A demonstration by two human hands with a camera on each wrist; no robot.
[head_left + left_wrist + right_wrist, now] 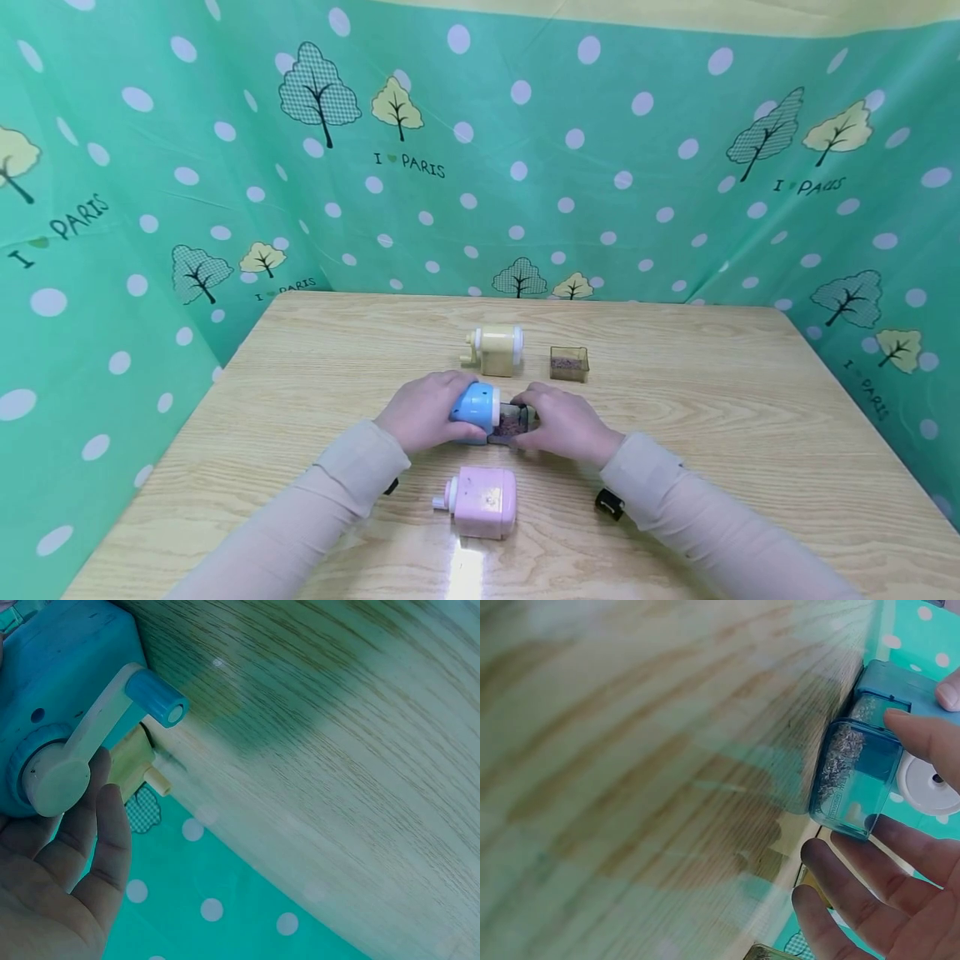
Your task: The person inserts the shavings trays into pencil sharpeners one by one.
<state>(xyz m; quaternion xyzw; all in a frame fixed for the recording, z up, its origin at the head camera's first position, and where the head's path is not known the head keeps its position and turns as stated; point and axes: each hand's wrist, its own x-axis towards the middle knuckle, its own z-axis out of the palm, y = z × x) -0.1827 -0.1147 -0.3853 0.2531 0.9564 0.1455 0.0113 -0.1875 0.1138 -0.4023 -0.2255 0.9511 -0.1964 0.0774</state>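
Note:
A blue crank pencil sharpener point(476, 404) is held by my left hand point(422, 414), fingers over its top and thumb along the near side. In the left wrist view its white crank arm point(97, 724) with a blue knob points up and away from the fingers. A see-through shavings drawer point(855, 780) sticks out of the sharpener's other end, partly drawn out, with dark pencil shavings inside. My right hand point(572, 423) pinches this drawer between thumb and fingertips. The thumb lies on its upper edge in the right wrist view, fingers at the opposite side.
Nearer to me lies a pink crank sharpener point(486, 502). Behind the hands stands a yellow sharpener point(498, 350), and to its right a separate yellowish see-through drawer point(569, 373) with shavings. A green dotted curtain point(525, 208) hangs behind the wooden table point(712, 400).

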